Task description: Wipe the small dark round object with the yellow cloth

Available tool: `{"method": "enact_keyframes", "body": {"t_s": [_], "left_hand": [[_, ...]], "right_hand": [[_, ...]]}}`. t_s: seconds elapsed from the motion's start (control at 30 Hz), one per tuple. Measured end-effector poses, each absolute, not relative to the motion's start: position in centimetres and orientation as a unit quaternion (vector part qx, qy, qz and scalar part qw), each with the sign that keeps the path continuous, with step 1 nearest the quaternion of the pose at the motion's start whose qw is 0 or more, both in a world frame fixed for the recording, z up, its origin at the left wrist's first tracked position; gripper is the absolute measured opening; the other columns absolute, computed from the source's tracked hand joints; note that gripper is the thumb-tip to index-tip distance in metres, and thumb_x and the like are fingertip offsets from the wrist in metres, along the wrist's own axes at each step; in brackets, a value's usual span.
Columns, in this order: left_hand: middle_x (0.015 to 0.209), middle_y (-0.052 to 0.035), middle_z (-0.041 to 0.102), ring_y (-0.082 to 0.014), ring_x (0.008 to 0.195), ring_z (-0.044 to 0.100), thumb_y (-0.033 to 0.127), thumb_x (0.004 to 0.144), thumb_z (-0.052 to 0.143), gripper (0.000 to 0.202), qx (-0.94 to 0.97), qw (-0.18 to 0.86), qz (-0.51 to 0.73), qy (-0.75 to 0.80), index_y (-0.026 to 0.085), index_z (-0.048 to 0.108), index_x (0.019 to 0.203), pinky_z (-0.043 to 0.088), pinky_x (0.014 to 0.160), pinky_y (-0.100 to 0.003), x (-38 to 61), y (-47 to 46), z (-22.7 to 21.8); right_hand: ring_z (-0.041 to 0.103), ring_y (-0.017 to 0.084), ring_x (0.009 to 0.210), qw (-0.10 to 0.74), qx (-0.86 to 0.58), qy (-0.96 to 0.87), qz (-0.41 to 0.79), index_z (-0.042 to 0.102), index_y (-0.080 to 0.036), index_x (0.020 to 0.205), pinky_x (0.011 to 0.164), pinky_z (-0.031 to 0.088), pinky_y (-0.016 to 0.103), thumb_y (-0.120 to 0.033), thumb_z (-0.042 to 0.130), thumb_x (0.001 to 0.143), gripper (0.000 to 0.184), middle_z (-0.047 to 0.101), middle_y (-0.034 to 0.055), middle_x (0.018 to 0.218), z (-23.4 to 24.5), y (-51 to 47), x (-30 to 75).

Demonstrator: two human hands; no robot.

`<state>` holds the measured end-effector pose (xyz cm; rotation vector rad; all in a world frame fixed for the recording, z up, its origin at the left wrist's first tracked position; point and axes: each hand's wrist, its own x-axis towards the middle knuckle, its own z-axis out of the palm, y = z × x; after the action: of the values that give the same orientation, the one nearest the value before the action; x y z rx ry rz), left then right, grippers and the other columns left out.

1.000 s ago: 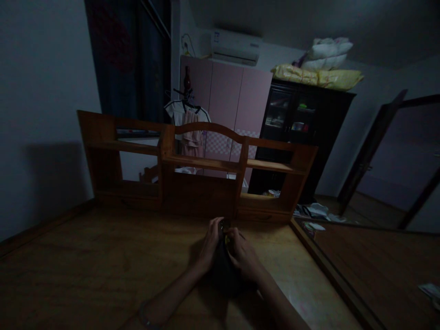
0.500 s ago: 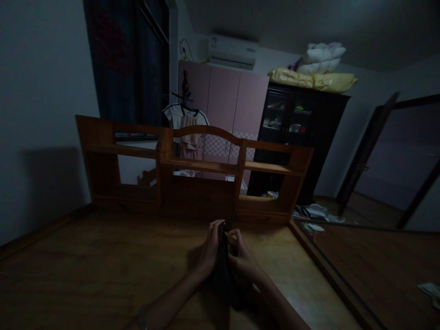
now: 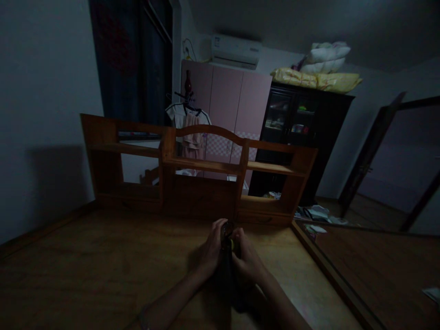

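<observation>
Between my hands stands a long dark object (image 3: 228, 279), too dim for me to name its kind. At its upper end is a glossy ring-like part, and a small yellow-green piece (image 3: 232, 244) shows beside my right fingers. My left hand (image 3: 212, 247) is closed around the left side of its top. From the right, my right hand (image 3: 246, 257) has its fingers curled together at the yellow-green piece. Its fingertips are partly hidden, and the lower part of the dark object fades into shadow between my forearms.
Beneath my hands is a wide wooden board surface (image 3: 130, 256) with a raised edge (image 3: 330, 270) on the right. A wooden shelf headboard (image 3: 202, 166) crosses its far end. Behind it are a pink wardrobe (image 3: 225, 101), hanging clothes (image 3: 192, 128) and a black cabinet (image 3: 326, 123).
The ring-like top and the yellow-green piece show more plainly now. My right hand has shifted slightly right and down, and the whole view has moved a little.
</observation>
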<state>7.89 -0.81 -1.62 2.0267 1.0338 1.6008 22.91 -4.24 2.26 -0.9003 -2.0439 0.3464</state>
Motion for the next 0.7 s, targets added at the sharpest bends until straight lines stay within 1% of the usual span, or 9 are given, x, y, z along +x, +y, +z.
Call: {"method": "enact_keyframes", "body": {"t_s": [0.03, 0.1, 0.17, 0.2, 0.27, 0.37, 0.47, 0.6, 0.7], "left_hand": [[0.138, -0.0070, 0.039, -0.0199, 0.128, 0.040, 0.013, 0.088, 0.042, 0.051, 0.726, 0.175, 0.558, 0.362, 0.026, 0.034, 0.136, 0.034, 0.109, -0.041, 7.8, -0.9, -1.6], [0.139, -0.0072, 0.039, -0.0201, 0.129, 0.039, 0.013, 0.089, 0.040, 0.050, 0.735, 0.167, 0.551, 0.357, 0.026, 0.034, 0.137, 0.033, 0.110, -0.042, 7.8, -1.1, -1.4], [0.139, -0.0078, 0.040, -0.0203, 0.129, 0.039, 0.013, 0.089, 0.039, 0.050, 0.733, 0.161, 0.555, 0.359, 0.026, 0.035, 0.137, 0.033, 0.110, -0.043, 7.6, -1.1, -1.2], [0.139, -0.0081, 0.040, -0.0205, 0.129, 0.039, 0.012, 0.089, 0.039, 0.050, 0.730, 0.158, 0.558, 0.360, 0.025, 0.036, 0.136, 0.033, 0.110, -0.043, 7.6, -1.1, -1.1], [0.138, -0.0085, 0.041, -0.0207, 0.128, 0.040, 0.012, 0.088, 0.041, 0.050, 0.729, 0.154, 0.561, 0.360, 0.024, 0.037, 0.136, 0.033, 0.110, -0.043, 7.5, -1.1, -1.0], [0.136, -0.0081, 0.041, -0.0200, 0.128, 0.040, 0.012, 0.089, 0.037, 0.047, 0.727, 0.162, 0.564, 0.357, 0.024, 0.037, 0.135, 0.033, 0.110, -0.044, 7.5, -1.1, -0.9], [0.138, -0.0080, 0.040, -0.0199, 0.129, 0.038, 0.012, 0.091, 0.033, 0.047, 0.725, 0.177, 0.568, 0.347, 0.025, 0.036, 0.136, 0.032, 0.111, -0.045, 7.6, -1.0, -1.0], [0.139, -0.0084, 0.038, -0.0213, 0.129, 0.038, 0.015, 0.091, 0.038, 0.047, 0.729, 0.170, 0.569, 0.341, 0.025, 0.035, 0.137, 0.033, 0.110, -0.045, 7.6, -0.8, -1.3], [0.139, -0.0085, 0.038, -0.0218, 0.129, 0.039, 0.017, 0.089, 0.041, 0.049, 0.733, 0.165, 0.563, 0.344, 0.025, 0.034, 0.137, 0.033, 0.110, -0.045, 7.4, -0.7, -1.4]], "right_hand": [[0.054, 0.024, 0.097, 0.412, -0.354, -0.834, 0.097, 0.043, -0.022, 0.103, 0.093, 0.044, 0.045, -0.020, 0.052, 0.077, 0.027, 0.056, 0.0061, 0.099, 2.6, -4.4, 23.0], [0.056, 0.024, 0.096, 0.380, -0.337, -0.861, 0.032, 0.045, -0.022, 0.101, 0.104, 0.034, 0.051, -0.017, 0.051, 0.075, 0.027, 0.057, 0.0051, 0.096, 3.3, -4.6, 23.2], [0.057, 0.023, 0.096, 0.352, -0.328, -0.877, -0.005, 0.046, -0.021, 0.103, 0.111, 0.025, 0.053, -0.014, 0.048, 0.075, 0.028, 0.059, 0.0048, 0.095, 3.8, -4.8, 23.2], [0.057, 0.023, 0.098, 0.345, -0.328, -0.879, -0.015, 0.046, -0.021, 0.105, 0.113, 0.022, 0.053, -0.013, 0.048, 0.075, 0.031, 0.060, 0.0059, 0.097, 4.0, -4.9, 23.1], [0.055, 0.025, 0.108, 0.344, -0.333, -0.878, -0.024, 0.045, -0.018, 0.114, 0.114, 0.020, 0.054, -0.014, 0.048, 0.076, 0.038, 0.059, 0.0096, 0.109, 4.1, -5.0, 22.9], [0.049, 0.026, 0.120, 0.370, -0.333, -0.867, -0.020, 0.038, -0.017, 0.127, 0.113, 0.021, 0.056, -0.012, 0.047, 0.077, 0.052, 0.054, 0.0127, 0.123, 3.8, -5.1, 22.6], [0.047, 0.026, 0.122, 0.403, -0.322, -0.856, 0.003, 0.035, -0.018, 0.132, 0.113, 0.023, 0.057, -0.011, 0.046, 0.079, 0.055, 0.053, 0.0120, 0.126, 3.3, -5.1, 22.5], [0.046, 0.026, 0.124, 0.434, -0.332, -0.834, 0.075, 0.037, -0.021, 0.131, 0.109, 0.034, 0.050, -0.013, 0.049, 0.082, 0.051, 0.051, 0.0123, 0.129, 2.2, -5.0, 22.5], [0.050, 0.024, 0.122, 0.468, -0.333, -0.803, 0.157, 0.031, -0.022, 0.132, 0.103, 0.042, 0.044, -0.018, 0.053, 0.084, 0.053, 0.051, 0.0124, 0.129, 1.7, -4.8, 22.2]]}}
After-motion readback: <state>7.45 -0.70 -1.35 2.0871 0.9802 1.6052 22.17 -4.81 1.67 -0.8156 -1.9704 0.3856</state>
